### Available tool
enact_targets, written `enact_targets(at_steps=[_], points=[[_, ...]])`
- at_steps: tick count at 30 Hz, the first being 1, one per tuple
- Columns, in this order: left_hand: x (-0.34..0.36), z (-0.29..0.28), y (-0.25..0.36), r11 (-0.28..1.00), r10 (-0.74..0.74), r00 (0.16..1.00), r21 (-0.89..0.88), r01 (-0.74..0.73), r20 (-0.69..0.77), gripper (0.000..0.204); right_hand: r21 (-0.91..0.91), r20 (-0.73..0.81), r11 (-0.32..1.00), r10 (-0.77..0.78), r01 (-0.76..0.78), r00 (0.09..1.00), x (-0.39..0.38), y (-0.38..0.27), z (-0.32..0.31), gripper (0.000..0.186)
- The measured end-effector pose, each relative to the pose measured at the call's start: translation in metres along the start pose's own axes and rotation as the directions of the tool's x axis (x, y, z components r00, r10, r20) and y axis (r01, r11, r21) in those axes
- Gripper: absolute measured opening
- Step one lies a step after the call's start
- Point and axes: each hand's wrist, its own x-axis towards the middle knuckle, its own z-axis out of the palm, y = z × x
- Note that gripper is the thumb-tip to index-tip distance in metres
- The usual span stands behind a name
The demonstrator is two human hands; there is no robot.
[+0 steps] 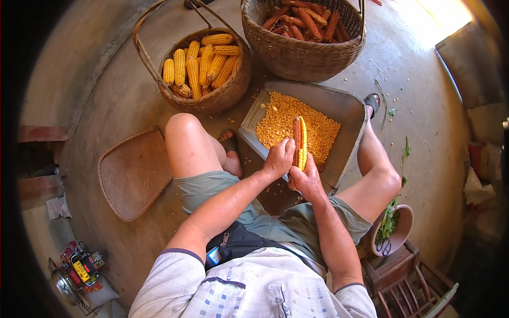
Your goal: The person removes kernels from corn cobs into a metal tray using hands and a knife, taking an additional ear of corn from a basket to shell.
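1. Grip: the right hand is wrapped around the lower part of a corn ear. The left hand is curled against the ear's left side; from where I stand its fingertips are hidden, so I cannot tell whether it pinches anything.
2. Slip risk: the ear could twist if left-hand pressure exceeds the right hand's hold.
3. Spill risk: kernels may miss the grey tray if the ear drifts toward the frame's lower edge.
4. Position: the ear projects above the grip at frame centre, bare side left, yellow rows right.
5. Surroundings: wicker basket of ears, upper left.
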Motion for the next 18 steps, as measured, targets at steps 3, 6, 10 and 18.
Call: enact_targets(at_steps=[3, 6, 10, 18], points=[[-0.001, 0.000, 0.005, 0.997, -0.019, 0.998, -0.079, 0.024, 0.066, 0.041, -0.009, -0.036, 1.000, -0.007, 0.006, 0.999, 0.003, 0.004, 0.000, 0.060], [-0.001, -0.001, 0.003, 0.996, -0.084, 0.975, -0.017, 0.090, 0.204, 0.042, -0.062, -0.085, 0.997, -0.055, 0.050, 0.995, 0.006, 0.015, 0.000, 0.061], [0.002, 0.001, -0.006, 0.997, -0.082, 0.946, 0.013, 0.082, 0.312, 0.039, -0.096, -0.110, 0.990, -0.112, 0.102, 0.988, 0.003, 0.012, 0.000, 0.051], [0.005, 0.002, -0.011, 0.959, -0.010, 0.957, -0.269, 0.092, 0.290, 0.034, 0.259, 0.006, 0.966, 0.015, -0.016, 1.000, 0.002, -0.011, -0.007, 0.038]])
